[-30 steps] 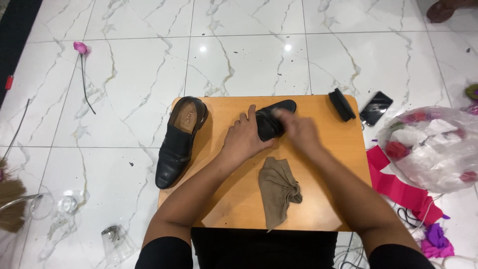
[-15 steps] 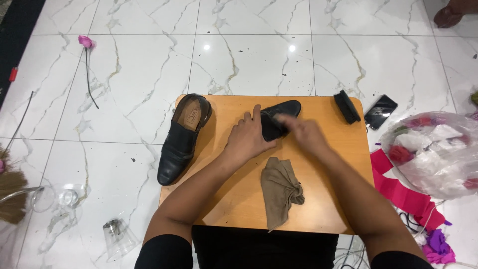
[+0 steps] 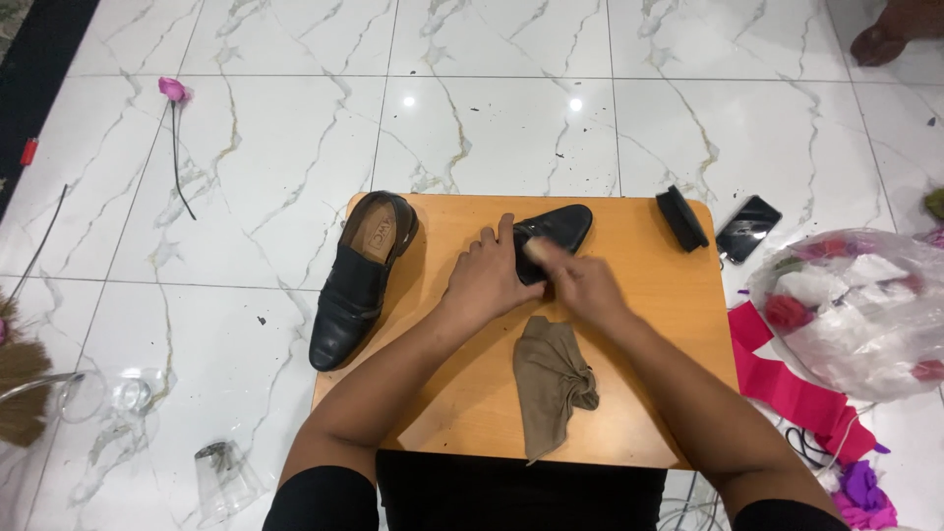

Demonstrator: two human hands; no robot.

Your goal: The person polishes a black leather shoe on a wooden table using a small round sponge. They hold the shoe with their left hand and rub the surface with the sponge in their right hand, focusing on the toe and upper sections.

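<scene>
- Far left, on the white marble floor [image 3: 492,118]: a pink artificial rose [image 3: 173,90] on a dark stem, a straw broom [image 3: 18,379] at the edge, and two clear glasses [image 3: 221,472] lying nearby.
- On the left edge of the small wooden worktop [image 3: 649,393] lies a black leather loafer [image 3: 359,275], opening up, toe toward us and overhanging the edge. No hand touches it.
- Our left hand [image 3: 489,280] rests on a second black shoe [image 3: 551,241] at the middle of the worktop, fingers spread over it, pinning it down.
- Our right hand [image 3: 580,285] meets the same shoe from the right; its fingers are blurred, curled close on the shoe. We cannot tell whether they pinch anything.
- Just below the hands lies a crumpled brown cloth [image 3: 551,379], untouched.
- At the far right corner of the worktop sits a black shoe brush [image 3: 681,218]; beside it, on the floor, a dark phone [image 3: 748,228].
- Far right: a clear plastic bag [image 3: 855,305] of red and white pieces, with pink fabric strips [image 3: 787,379] beneath.
- We judge the step to be rubbing or cleaning the held shoe. The next move likely calls for a steady left hand and even strokes over the leather.
</scene>
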